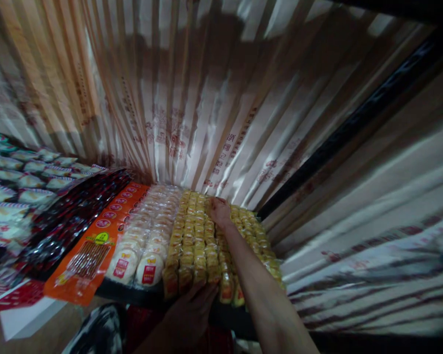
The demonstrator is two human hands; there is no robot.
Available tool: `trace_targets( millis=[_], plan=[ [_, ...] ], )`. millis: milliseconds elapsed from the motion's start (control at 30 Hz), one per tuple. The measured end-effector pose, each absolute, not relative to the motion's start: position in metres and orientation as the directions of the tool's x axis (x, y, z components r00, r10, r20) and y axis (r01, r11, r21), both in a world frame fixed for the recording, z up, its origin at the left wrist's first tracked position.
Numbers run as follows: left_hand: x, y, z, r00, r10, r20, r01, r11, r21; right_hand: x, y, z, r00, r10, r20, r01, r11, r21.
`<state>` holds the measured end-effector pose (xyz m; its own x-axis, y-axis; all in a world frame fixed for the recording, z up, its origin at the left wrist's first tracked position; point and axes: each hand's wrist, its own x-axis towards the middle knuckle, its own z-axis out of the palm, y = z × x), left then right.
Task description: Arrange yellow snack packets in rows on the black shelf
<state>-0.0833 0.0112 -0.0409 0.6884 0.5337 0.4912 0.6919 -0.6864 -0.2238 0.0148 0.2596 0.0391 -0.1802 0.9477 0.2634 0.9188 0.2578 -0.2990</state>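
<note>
Yellow packets (195, 241), right hand (220, 212) outstretched atop, left hand (192, 314) at front

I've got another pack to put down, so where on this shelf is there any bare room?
Hardly any. The shelf is packed edge to edge: yellow packs under both hands, white round cakes, orange packets, dark packets. Bare spots: the dark shelf lip in front and the floor beneath it at the left.

Left of the yellow packs I see rows of pale round cakes (147, 241) in clear wrappers. Just left of those lie orange packets (96, 250), then dark glossy red-printed packets (70, 216). Farthest left of the cakes are white-and-teal packets (18, 182). Behind the cakes hangs a wall of long wrapped strips with red print (192, 118).
</note>
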Motion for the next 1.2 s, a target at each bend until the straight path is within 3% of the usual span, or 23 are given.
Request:
trace_targets(
  millis=[233, 467, 600, 733, 1067, 1200],
  plan=[
    [-0.084, 0.008, -0.041, 0.674, 0.551, 0.492, 0.706, -0.677, -0.208, 0.054, 0.190, 0.048, -0.012, 0.819, 0.574, 0.710, 0.411, -0.572],
    [-0.085, 0.005, -0.048, 0.690, 0.573, 0.442, 0.703, -0.676, -0.221, 0.090, 0.052, 0.018, 0.173, 0.842, 0.511, 0.603, 0.320, -0.731],
    [-0.082, 0.003, -0.048, 0.704, 0.589, 0.397, 0.702, -0.662, -0.263, 0.092, 0.002, -0.019, 0.089, 0.864, 0.495, 0.649, 0.327, -0.687],
    [-0.080, 0.004, -0.052, 0.711, 0.527, 0.466, 0.681, -0.681, -0.269, 0.087, -0.014, -0.042, 0.040, 0.861, 0.507, 0.695, 0.340, -0.633],
    [-0.084, 0.005, -0.056, 0.670, 0.516, 0.534, 0.680, -0.715, -0.162, 0.069, -0.012, -0.035, 0.034, 0.902, 0.430, 0.664, 0.302, -0.684],
    [-0.086, 0.000, -0.053, 0.698, 0.493, 0.519, 0.650, -0.740, -0.172, 0.073, -0.011, -0.040, 0.018, 0.910, 0.414, 0.629, 0.311, -0.712]
  ],
)
